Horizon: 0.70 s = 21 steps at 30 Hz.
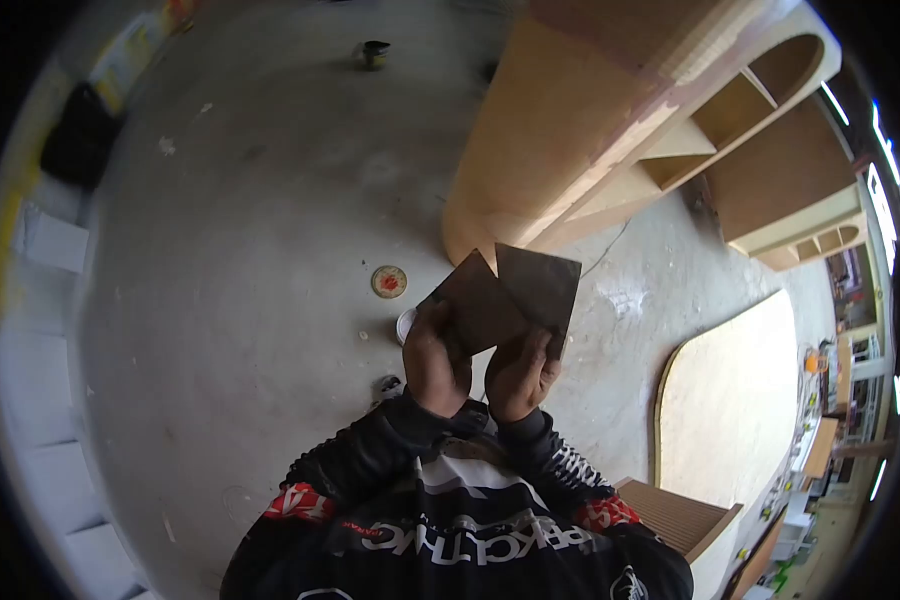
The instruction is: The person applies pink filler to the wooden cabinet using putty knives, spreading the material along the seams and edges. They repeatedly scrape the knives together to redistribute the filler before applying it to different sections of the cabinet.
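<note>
In front of my chest, my left hand (438, 368) is closed on a dark, thin, square plate (476, 308), gripping its lower left edge. My right hand (522, 374) grips a second dark square plate (545, 285) by its lower part. Both plates are tilted with corners pointing up, and the left one overlaps part of the right one. What the plates are made of is hard to tell. Just behind my left hand, a white round container (405, 325) shows partly. A round lid with a red patch (389, 282) lies on the floor beyond it.
A large curved wooden cabinet (550, 130) with open shelves stands ahead to the right. A pale rounded board (735, 395) and a ribbed wooden piece (675, 518) are at my right. Farther off, a dark small bucket (374, 55) stands on the grey floor (220, 300).
</note>
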Available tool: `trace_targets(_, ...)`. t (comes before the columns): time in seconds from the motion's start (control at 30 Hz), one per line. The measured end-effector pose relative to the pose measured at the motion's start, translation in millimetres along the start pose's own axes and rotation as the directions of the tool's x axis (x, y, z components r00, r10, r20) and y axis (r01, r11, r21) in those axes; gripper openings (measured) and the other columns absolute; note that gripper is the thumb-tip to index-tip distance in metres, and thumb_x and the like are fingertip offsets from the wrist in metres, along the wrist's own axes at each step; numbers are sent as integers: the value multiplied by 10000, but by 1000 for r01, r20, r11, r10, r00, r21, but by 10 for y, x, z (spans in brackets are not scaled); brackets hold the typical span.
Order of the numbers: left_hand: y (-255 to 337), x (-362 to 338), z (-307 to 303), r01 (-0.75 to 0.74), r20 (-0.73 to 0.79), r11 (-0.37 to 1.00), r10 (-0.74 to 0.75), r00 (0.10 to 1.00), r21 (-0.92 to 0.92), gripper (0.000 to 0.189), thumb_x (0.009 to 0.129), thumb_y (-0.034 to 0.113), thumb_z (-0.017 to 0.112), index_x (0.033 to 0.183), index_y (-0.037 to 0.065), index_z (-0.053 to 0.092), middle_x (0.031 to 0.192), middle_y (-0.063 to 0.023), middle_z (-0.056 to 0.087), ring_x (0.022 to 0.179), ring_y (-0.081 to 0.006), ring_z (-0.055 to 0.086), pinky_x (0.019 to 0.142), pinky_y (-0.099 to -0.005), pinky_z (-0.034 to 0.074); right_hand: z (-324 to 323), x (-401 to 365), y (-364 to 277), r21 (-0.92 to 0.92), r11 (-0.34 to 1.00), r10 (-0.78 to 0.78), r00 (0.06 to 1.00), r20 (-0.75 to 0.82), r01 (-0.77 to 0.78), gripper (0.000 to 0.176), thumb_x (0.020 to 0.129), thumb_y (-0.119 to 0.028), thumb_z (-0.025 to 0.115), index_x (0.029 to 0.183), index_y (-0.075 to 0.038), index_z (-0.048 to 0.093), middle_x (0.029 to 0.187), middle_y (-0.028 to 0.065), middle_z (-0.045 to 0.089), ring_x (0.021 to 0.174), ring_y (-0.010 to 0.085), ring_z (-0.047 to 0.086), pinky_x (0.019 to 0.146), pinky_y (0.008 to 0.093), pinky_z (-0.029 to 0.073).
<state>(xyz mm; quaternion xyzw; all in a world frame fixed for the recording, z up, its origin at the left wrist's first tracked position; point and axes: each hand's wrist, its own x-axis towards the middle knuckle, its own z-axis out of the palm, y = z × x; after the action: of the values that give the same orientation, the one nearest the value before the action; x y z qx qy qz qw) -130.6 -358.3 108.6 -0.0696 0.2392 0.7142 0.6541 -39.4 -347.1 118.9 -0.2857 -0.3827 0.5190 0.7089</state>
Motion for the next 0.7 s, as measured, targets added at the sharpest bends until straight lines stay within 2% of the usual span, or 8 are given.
trace_targets(0.1,-22,-76,-195,-363,169,873,325,931,326,281,972,177,448,1195,38,546,1117,-80,619,1058,-193,606,954,-334,470,-2,-169,-68,22,999,47,999,7,-47,273,1027,-197,477,1227,-24,544,1153,97,618,1024,188,594,888,327,476)
trace_targets(0.37,208,-233,-214,-298,56,879,299,953,372,305,936,175,489,1156,-11,591,1089,-92,639,1025,-195,602,942,-329,447,-403,-459,-330,-355,919,243,957,158,-174,221,1034,-209,478,1095,-19,572,904,11,587,781,81,514,715,248,432)
trace_targets(0.43,304,-111,-414,-412,129,534,489,863,738,285,937,179,506,1134,-2,604,1103,-82,637,1016,-201,597,938,-339,450,-649,-465,-453,-586,772,445,867,224,-245,386,1038,-218,469,1336,26,476,968,-23,583,819,49,511,706,203,425)
trace_targets(0.5,438,-3,-426,-408,13,783,456,890,469,266,940,162,509,1142,9,588,1125,-77,628,1021,-195,600,948,-346,456,-716,-458,-556,-625,639,680,709,187,-449,381,1030,-193,483,1337,32,476,990,-20,594,836,42,508,716,203,426)
trace_targets(0.53,468,19,-494,-452,84,731,481,873,511,283,886,101,552,1143,-15,575,1113,-111,633,1028,-233,607,947,-358,460,-591,-393,-551,-609,749,518,803,294,-260,362,1018,-178,510,1315,28,493,989,-18,604,833,49,525,698,213,439)
trace_targets(0.63,460,-1,-665,-556,343,407,487,803,725,404,765,-48,646,1156,-56,543,1112,-168,636,1054,-277,620,943,-369,481,-771,-56,-291,-105,780,622,783,25,-617,286,1019,-290,495,1098,-43,615,1025,51,622,920,124,596,785,267,495)
trace_targets(0.67,397,-66,-694,-570,457,162,443,771,805,432,751,-75,655,1165,-52,537,1134,-156,630,1065,-245,618,939,-357,491,-740,99,-130,7,785,612,777,146,-620,284,1013,-320,500,1074,-64,607,988,47,614,878,137,597,763,282,504)
trace_targets(0.7,330,-199,-608,-531,454,173,343,822,830,425,766,-128,628,1173,-45,537,1162,-127,625,1076,-173,612,922,-327,512,-708,254,31,116,763,593,760,264,-636,283,1008,-350,505,1050,-86,598,950,42,606,835,149,598,740,297,512)
